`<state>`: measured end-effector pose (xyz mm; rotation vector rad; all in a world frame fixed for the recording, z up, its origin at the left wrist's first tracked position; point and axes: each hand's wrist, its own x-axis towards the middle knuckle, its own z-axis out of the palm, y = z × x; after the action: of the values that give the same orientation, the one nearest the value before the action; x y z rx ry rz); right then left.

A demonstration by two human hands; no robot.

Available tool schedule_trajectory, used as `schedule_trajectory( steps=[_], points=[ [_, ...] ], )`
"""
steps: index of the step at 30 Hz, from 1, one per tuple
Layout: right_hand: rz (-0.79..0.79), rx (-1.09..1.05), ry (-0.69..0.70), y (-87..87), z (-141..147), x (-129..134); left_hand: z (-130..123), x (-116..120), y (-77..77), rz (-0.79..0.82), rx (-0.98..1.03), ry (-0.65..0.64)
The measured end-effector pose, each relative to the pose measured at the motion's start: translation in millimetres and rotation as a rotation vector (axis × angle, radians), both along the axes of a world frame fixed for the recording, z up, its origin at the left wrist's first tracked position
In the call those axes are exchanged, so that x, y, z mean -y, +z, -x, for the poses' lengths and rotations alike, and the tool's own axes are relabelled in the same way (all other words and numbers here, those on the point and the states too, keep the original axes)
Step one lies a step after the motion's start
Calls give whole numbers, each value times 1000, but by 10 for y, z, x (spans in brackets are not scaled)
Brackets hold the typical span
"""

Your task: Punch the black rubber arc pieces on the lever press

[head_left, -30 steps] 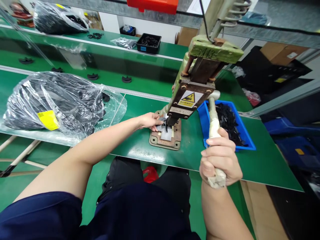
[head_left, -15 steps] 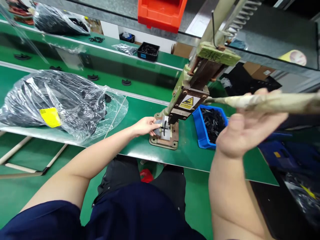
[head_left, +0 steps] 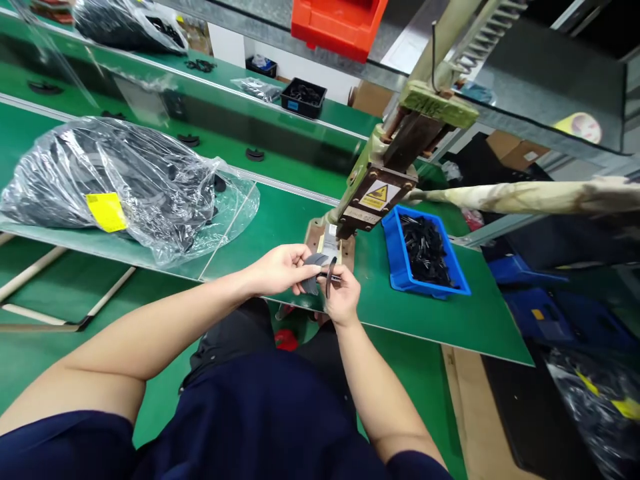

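The green bench is crossed on its left by a big clear plastic bag, packed with dark pieces and marked with a yellow label whose print cannot be read. A press is stood to the right of the bag; on its front a warning sign is carried, with a black hand symbol in a yellow triangle and small characters too blurred to be read. Below the sign, a white strip is lettered, also illegibly. Beside the press, a blue bin is filled with black pieces. In front of the press base, near the bench's front edge, both hands are brought together. By the left hand, a grey curved piece is pinched between thumb and fingers, the grip closed on it. By the right hand, a thin black strip is held in closed fingertips, right against the grey piece; whether the two are joined cannot be told.
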<state>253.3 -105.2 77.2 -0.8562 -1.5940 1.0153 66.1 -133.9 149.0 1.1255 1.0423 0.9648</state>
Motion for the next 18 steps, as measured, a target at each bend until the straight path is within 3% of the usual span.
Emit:
schedule_trajectory(
  steps=[12,14,16,18],
  points=[
    [-160,77,-38,-48,-205,169,-86,-45,18,186,37,-136],
    [-182,124,-46,-19,-239,171,-74,-49,20,81,-49,-61],
    [-208,174,-51,8,-273,170,-73,-25,22,-131,-203,107],
    [-236,218,-51,25,-304,166,-87,15,19,-342,-373,185]
  ],
)
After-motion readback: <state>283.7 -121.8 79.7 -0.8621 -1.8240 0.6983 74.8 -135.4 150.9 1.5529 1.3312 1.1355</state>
